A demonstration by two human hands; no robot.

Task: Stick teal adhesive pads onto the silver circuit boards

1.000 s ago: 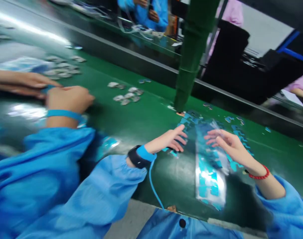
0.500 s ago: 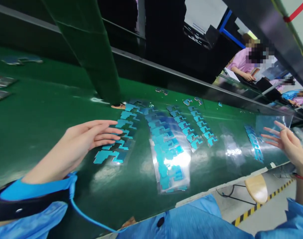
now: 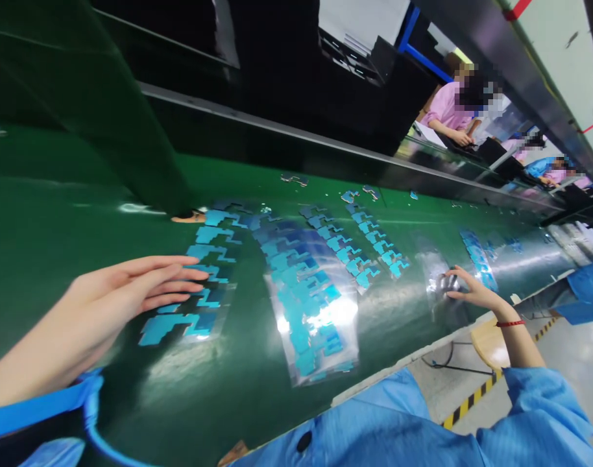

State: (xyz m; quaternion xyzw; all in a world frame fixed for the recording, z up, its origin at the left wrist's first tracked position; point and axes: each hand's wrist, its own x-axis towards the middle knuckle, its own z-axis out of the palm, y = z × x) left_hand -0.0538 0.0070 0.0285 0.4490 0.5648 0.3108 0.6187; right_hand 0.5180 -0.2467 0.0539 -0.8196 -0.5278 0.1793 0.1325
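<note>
My left hand [image 3: 131, 292] has its fingers stretched out together over a column of bright blue, jagged-edged flat pieces [image 3: 165, 327] and holds nothing. Whether the fingertips touch the pieces cannot be told. Further right, my right hand [image 3: 474, 290] reaches down to a clear plastic sheet [image 3: 430, 279], thumb and fingers bent and apart at its right side. In the middle lies a larger clear sheet [image 3: 287, 353] with rows of similar blue pieces. Two narrow strips of blue pieces [image 3: 340, 250] [image 3: 379, 240] lie between it and my right hand.
A green post [image 3: 135, 143] rises at the table's back left. Small loose pieces [image 3: 294, 179] lie along the back. Another blue strip [image 3: 479, 259] is beyond my right hand. A blue cord [image 3: 95, 415] runs from my left wrist. A wooden stool [image 3: 491, 344] stands beyond the front edge.
My right hand has come left and down from the far right to the clear sheet. The clear film seen by it earlier no longer shows there. My left hand stays over its column; the view has shifted.
</note>
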